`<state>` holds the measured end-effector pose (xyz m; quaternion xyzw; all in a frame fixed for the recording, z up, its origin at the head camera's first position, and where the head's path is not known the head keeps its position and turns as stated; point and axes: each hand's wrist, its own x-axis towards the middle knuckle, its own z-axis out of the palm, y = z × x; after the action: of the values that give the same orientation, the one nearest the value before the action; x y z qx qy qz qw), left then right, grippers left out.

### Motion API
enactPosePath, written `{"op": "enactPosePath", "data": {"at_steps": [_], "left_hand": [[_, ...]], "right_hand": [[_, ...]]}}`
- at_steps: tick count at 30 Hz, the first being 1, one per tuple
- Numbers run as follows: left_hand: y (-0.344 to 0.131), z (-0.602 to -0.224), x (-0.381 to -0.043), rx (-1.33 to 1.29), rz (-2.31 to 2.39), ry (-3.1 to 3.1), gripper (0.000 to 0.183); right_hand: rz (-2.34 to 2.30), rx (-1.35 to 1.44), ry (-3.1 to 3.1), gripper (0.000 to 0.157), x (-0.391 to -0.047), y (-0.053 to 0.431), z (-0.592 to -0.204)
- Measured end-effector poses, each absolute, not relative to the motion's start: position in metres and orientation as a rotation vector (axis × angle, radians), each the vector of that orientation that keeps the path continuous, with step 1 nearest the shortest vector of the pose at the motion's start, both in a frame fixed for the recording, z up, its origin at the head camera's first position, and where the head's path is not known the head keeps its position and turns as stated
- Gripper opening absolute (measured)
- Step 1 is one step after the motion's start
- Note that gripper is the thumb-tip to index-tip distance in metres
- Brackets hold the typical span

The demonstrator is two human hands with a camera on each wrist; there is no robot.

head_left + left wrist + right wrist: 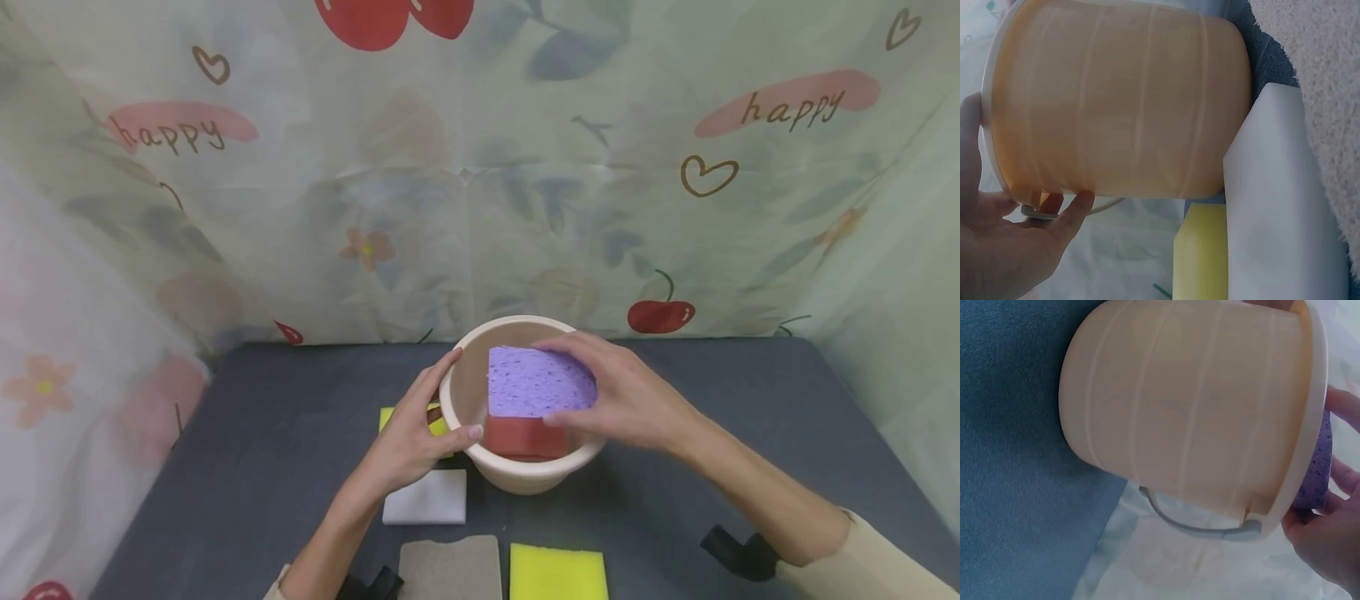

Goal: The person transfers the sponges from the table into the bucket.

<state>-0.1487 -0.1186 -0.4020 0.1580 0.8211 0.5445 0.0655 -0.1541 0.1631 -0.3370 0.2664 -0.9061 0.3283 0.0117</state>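
A cream bucket (521,482) stands on the dark table, its mouth facing up. My left hand (405,442) grips its left rim, with the thumb over the edge and fingers on the outside. A pitted purple sponge (528,382) is pinched between the thumb and fingers of my right hand (633,392), inside the mouth of the bucket. Below it in the bucket, a red block (525,437) shows, partly covered by the purple sponge. In the right wrist view, the purple sponge (1317,465) pokes just above the rim, and the bucket's handle (1210,531) hangs down its side.
Left of the bucket lies a yellow sponge (387,416), partly behind my left hand. A white sponge block (425,500) sits nearer me. At the front edge are a grey-beige piece (450,571) and another yellow sponge (558,573). A printed curtain (465,250) hangs behind the table.
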Motion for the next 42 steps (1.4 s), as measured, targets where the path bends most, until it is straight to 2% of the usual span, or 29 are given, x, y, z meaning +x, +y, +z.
{"op": "enactPosePath", "data": {"at_steps": [20, 42], "left_hand": [[-0.118, -0.4, -0.149, 0.5, 1.632, 2.484, 0.094], [-0.118, -0.403, -0.147, 0.526, 1.667, 2.478, 0.095]], "right_hand": [[0.894, 0.893, -2.824, 0.066, -0.161, 0.143, -0.348], [0.551, 0.914, -3.015, 0.064, -0.159, 0.129, -0.35]]}}
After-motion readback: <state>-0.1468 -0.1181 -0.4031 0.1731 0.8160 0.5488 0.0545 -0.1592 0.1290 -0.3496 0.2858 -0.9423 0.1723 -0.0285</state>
